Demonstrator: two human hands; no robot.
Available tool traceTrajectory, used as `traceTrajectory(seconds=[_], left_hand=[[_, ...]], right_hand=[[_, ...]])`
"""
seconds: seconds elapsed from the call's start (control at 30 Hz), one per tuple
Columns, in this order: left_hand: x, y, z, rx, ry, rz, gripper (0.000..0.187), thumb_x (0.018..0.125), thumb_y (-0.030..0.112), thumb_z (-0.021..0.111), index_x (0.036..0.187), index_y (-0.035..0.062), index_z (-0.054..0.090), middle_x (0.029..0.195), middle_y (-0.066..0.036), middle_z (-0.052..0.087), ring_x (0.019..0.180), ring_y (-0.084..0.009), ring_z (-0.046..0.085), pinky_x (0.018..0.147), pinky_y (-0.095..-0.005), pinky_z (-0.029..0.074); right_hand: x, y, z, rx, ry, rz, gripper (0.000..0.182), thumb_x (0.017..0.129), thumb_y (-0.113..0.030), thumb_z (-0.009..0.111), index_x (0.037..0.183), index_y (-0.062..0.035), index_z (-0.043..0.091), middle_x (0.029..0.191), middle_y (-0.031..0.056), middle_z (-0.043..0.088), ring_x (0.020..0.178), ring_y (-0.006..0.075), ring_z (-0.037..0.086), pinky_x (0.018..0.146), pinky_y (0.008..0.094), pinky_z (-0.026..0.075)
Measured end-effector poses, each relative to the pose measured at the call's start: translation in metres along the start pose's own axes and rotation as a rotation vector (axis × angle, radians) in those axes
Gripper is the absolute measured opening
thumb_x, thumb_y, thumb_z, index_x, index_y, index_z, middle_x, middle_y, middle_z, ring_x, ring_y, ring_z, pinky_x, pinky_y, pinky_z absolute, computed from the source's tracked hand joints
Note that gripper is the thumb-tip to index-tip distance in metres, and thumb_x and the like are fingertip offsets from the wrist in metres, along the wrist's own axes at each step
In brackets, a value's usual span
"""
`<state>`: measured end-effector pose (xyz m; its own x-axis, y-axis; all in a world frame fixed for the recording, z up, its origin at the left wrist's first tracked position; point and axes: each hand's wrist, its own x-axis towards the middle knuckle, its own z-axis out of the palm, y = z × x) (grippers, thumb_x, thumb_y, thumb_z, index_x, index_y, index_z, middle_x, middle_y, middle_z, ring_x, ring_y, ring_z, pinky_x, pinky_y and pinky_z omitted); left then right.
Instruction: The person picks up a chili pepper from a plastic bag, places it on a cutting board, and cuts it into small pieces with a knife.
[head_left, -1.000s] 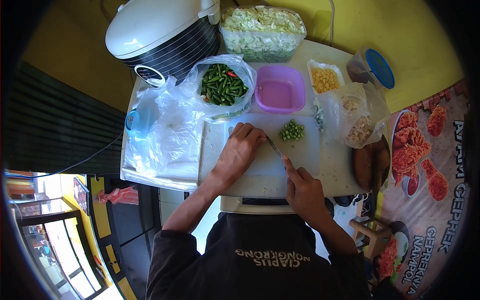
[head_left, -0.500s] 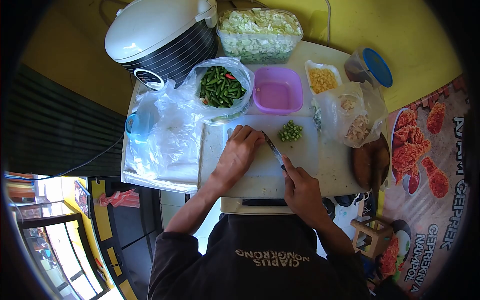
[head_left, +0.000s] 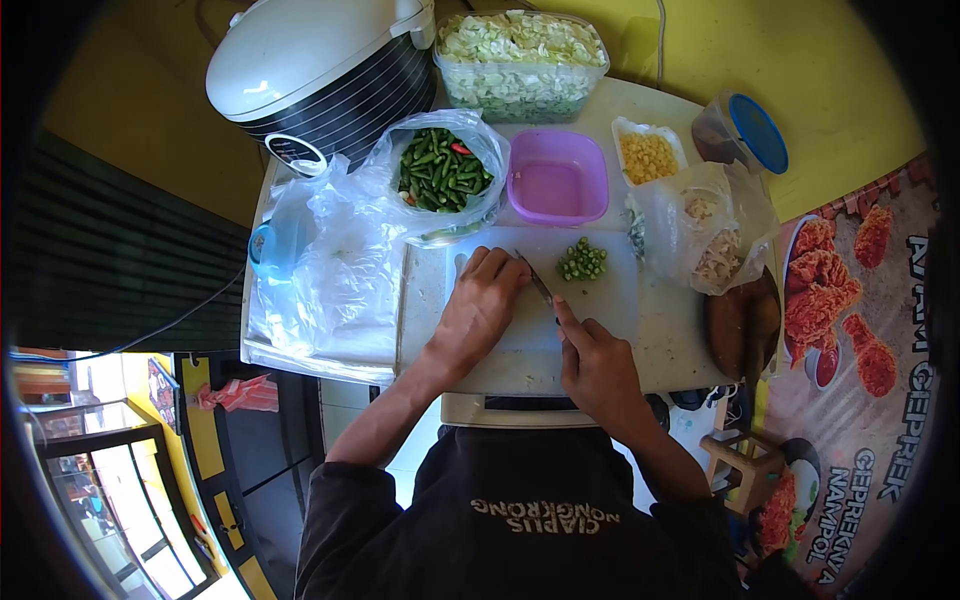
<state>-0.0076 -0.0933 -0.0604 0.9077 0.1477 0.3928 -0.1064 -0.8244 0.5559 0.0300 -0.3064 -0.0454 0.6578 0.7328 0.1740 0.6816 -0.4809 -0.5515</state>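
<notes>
My right hand (head_left: 600, 372) is closed round the handle of a knife (head_left: 538, 280), its index finger stretched along the top. The blade points up and left to the fingertips of my left hand (head_left: 482, 300). Those fingers are curled together on the white cutting board (head_left: 600, 325); what they hold, if anything, is hidden. Just right of the blade lies a small pile of chopped green pieces (head_left: 582, 260). Behind the board are an open plastic bag of green chilies (head_left: 440, 172), with a red one among them, and a purple tub (head_left: 557, 178).
A rice cooker (head_left: 320, 75) and a container of chopped cabbage (head_left: 522, 65) stand at the back. Plastic bags (head_left: 335, 270) cover the left side. To the right are a tray of yellow pieces (head_left: 648, 155), a filled bag (head_left: 712, 235), a blue-lidded container (head_left: 757, 133) and a brown object (head_left: 740, 325).
The knife and my right hand have shifted slightly left, and the blade is now seen more edge-on. My right index finger has straightened along the knife. My left hand has barely moved.
</notes>
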Motion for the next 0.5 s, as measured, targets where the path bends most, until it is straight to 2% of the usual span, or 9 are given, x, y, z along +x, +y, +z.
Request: traceTrajectory(seconds=[0.13, 0.23, 0.43, 0.5], left_hand=[[0.000, 0.001, -0.001, -0.006, 0.004, 0.008, 0.010, 0.090, 0.000, 0.070, 0.099, 0.0018, 0.068, 0.098, -0.013, 0.065, 0.094, -0.0349, 0.062, 0.084, -0.0457, 0.054], [-0.001, 0.001, 0.001, 0.019, 0.002, -0.005, 0.010, 0.090, 0.000, 0.070, 0.100, 0.0018, 0.068, 0.099, -0.013, 0.065, 0.095, -0.0351, 0.061, 0.085, -0.0462, 0.054], [-0.006, -0.003, -0.002, -0.004, 0.009, 0.049, 0.025, 0.090, -0.001, 0.069, 0.115, 0.0015, 0.071, 0.103, -0.016, 0.065, 0.100, -0.0357, 0.062, 0.090, -0.0446, 0.054], [-0.009, -0.001, -0.007, 0.006, -0.046, 0.034, 0.033, 0.089, -0.005, 0.064, 0.122, -0.0013, 0.069, 0.109, -0.017, 0.065, 0.104, -0.0365, 0.061, 0.094, -0.0451, 0.053]], right_hand=[[-0.012, 0.001, -0.007, -0.066, -0.038, 0.006, 0.059, 0.091, -0.004, 0.068, 0.149, -0.0049, 0.056, 0.081, 0.0134, 0.063, 0.059, 0.0321, 0.065, 0.055, 0.0445, 0.055], [-0.024, 0.009, -0.007, 0.007, -0.007, 0.027, 0.056, 0.094, -0.006, 0.067, 0.148, -0.0053, 0.057, 0.081, 0.0150, 0.064, 0.060, 0.0334, 0.065, 0.057, 0.0453, 0.055], [-0.023, 0.013, -0.013, 0.007, 0.055, 0.089, 0.052, 0.098, -0.006, 0.065, 0.149, -0.0057, 0.056, 0.080, 0.0168, 0.065, 0.062, 0.0355, 0.066, 0.060, 0.0467, 0.054], [-0.023, 0.010, -0.013, 0.025, 0.083, 0.088, 0.051, 0.099, -0.006, 0.064, 0.149, -0.0060, 0.056, 0.081, 0.0163, 0.065, 0.062, 0.0352, 0.066, 0.060, 0.0465, 0.054]])
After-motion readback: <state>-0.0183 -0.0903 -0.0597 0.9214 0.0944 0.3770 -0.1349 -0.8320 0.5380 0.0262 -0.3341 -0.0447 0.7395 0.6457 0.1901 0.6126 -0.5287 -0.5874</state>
